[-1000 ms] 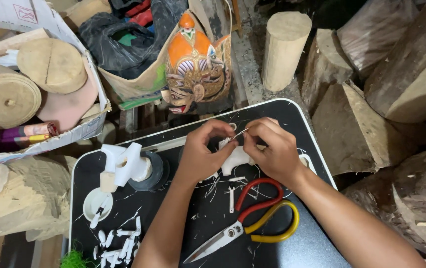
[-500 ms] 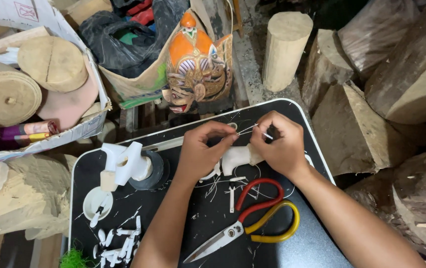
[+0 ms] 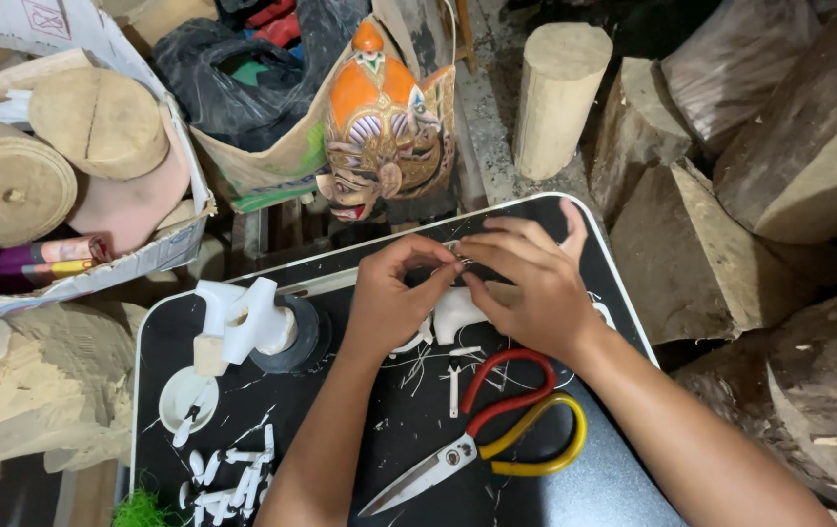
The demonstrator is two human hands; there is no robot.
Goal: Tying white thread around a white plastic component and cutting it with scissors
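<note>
Both hands, left hand (image 3: 389, 298) and right hand (image 3: 526, 288), pinch a thin wire (image 3: 459, 258) over a black table (image 3: 574, 488) amid wood blocks (image 3: 809, 146).

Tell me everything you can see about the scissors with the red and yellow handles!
The scissors lie flat on the black tray, just below the two hands, touching neither hand. One loop handle is red, the other yellow, and both look coated in plastic or rubber. The blades are short, silver metal, and closed together. The tip points toward the lower left; the handles sit to the upper right. The red loop curves up near the right hand. Small white scraps are scattered on the tray nearby.
</note>
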